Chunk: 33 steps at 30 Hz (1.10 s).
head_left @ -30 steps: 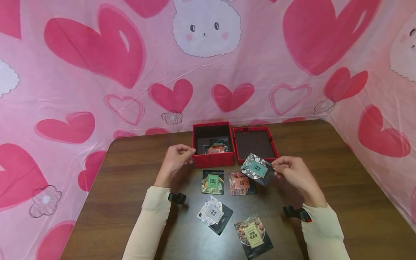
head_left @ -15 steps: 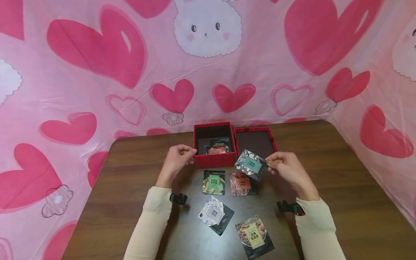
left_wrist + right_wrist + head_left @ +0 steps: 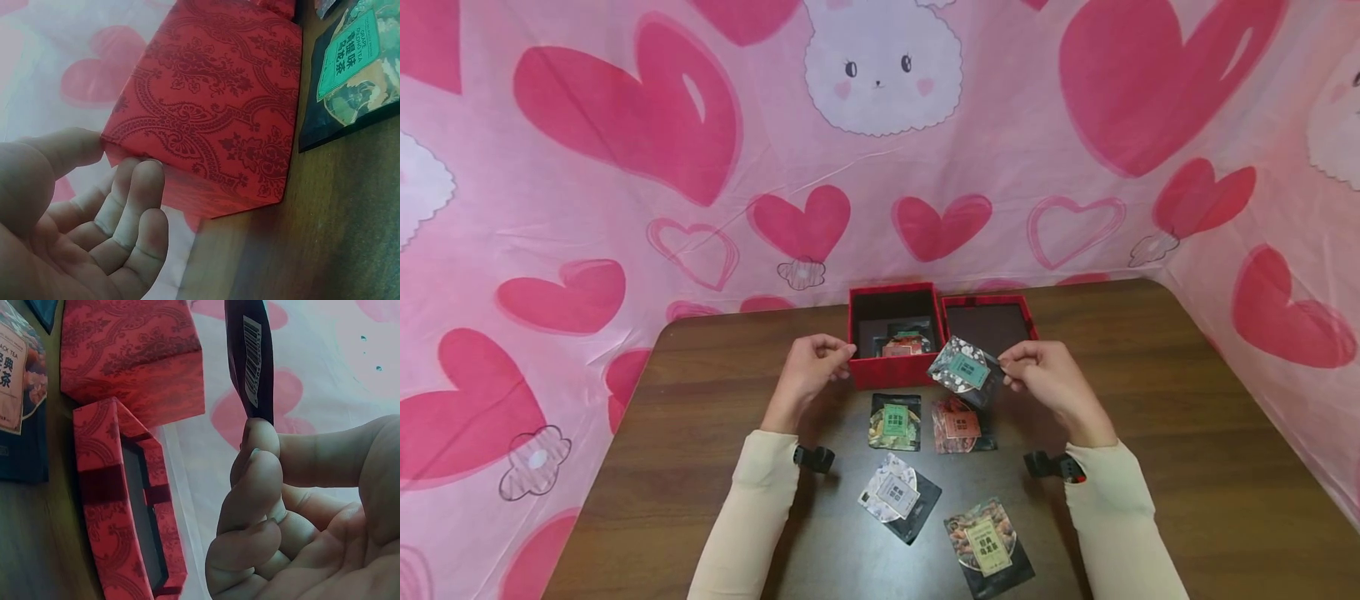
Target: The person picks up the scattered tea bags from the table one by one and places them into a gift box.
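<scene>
My left hand (image 3: 811,367) holds the near left corner of the open red box (image 3: 891,372), thumb and fingertips at its rim. In the left wrist view the box's patterned wall (image 3: 212,94) fills the middle. My right hand (image 3: 1056,387) pinches one end of a tea sachet (image 3: 964,371) with a teal label and dark flowered print. It hangs in the air by the box's front right corner, overlapping the lid. From the right wrist its barcode edge (image 3: 253,362) shows. Several sachets (image 3: 904,342) lie inside the box.
The box's lid (image 3: 988,321) lies right of it, hollow side up. On the wooden table (image 3: 700,467) are a green-labelled sachet (image 3: 895,421), a red one (image 3: 961,425), a pale one (image 3: 898,497) and a yellow-labelled one (image 3: 988,546). A pink heart-print cloth (image 3: 857,242) hangs behind.
My right hand has moved left with the teal-labelled sachet, from in front of the lid to the box's front right corner. My left hand has stayed on the box.
</scene>
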Motion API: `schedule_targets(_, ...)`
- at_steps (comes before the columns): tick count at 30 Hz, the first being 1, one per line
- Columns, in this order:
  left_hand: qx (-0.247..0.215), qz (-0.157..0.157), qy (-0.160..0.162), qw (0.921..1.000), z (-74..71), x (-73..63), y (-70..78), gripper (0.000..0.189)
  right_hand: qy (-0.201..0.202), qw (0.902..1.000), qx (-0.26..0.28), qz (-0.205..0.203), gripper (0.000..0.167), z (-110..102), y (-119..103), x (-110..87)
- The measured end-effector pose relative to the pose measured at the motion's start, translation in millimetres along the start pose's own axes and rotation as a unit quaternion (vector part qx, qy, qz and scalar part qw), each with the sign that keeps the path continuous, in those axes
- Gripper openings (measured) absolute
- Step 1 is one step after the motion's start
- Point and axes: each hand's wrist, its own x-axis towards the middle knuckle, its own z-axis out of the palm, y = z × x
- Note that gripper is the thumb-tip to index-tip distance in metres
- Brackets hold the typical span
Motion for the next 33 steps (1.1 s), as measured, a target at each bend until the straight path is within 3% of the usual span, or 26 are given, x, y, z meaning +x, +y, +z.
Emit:
schedule_targets(22,-0.01,-0.008,0.006,0.9999,1.6,0.0,-4.6,0.021,0.012,0.9994,0.015,0.028,0.018,24.6,-11.3,29.1)
schedule_targets(33,-0.015,-0.008,0.006,0.9998,1.6,0.4,-3.7,0.021,0.016,0.9996,0.022,0.01,0.017,41.1,-20.4,48.3)
